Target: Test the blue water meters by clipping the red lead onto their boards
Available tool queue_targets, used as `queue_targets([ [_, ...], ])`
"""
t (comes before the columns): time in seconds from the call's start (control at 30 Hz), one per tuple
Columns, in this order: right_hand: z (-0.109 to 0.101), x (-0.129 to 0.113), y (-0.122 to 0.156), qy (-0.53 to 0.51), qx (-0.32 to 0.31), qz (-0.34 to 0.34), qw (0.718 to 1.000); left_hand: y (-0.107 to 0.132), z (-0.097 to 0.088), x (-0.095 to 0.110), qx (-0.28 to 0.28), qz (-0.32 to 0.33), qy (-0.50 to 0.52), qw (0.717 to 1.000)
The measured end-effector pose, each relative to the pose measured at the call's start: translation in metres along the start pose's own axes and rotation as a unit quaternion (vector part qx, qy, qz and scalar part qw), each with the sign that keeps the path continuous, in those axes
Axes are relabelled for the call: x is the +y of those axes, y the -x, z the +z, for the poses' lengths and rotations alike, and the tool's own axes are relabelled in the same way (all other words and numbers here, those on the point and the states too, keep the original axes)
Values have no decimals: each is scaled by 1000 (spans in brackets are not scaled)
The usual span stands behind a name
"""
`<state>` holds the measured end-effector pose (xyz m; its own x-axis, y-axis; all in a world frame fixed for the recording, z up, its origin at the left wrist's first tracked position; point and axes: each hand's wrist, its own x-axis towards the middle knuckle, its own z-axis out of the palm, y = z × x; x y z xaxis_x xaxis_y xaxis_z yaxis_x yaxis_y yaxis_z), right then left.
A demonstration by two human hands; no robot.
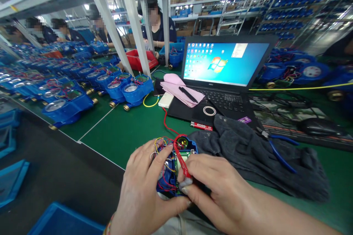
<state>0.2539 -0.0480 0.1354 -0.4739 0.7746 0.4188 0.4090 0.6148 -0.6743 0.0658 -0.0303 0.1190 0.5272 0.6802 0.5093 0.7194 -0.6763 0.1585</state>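
Observation:
My left hand (pixel 146 187) wraps round the left side of a small blue meter housing (pixel 176 165) full of red, yellow and blue wires. My right hand (pixel 217 187) closes on its right side, thumb and fingers pressed on a red probe-like piece (pixel 180 156) lying across the open top. A red wire (pixel 166 121) runs from the housing up toward the laptop. The housing sits at the near edge of the green bench (pixel 124 128), partly hidden by both hands.
A dark grey cloth (pixel 248 154) with blue-handled pliers (pixel 278 147) lies right of the housing. An open laptop (pixel 223 66) stands behind, with a pink cloth and a pen beside it. Rows of blue water meters (pixel 82 88) fill the left. Several people sit at the far side.

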Motion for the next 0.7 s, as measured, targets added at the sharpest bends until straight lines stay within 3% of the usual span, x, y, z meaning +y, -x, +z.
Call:
queue_targets([
  [0.7,7,6,-2,7,9,-2,1000,-2,4,-10,47,72,-96,992],
])
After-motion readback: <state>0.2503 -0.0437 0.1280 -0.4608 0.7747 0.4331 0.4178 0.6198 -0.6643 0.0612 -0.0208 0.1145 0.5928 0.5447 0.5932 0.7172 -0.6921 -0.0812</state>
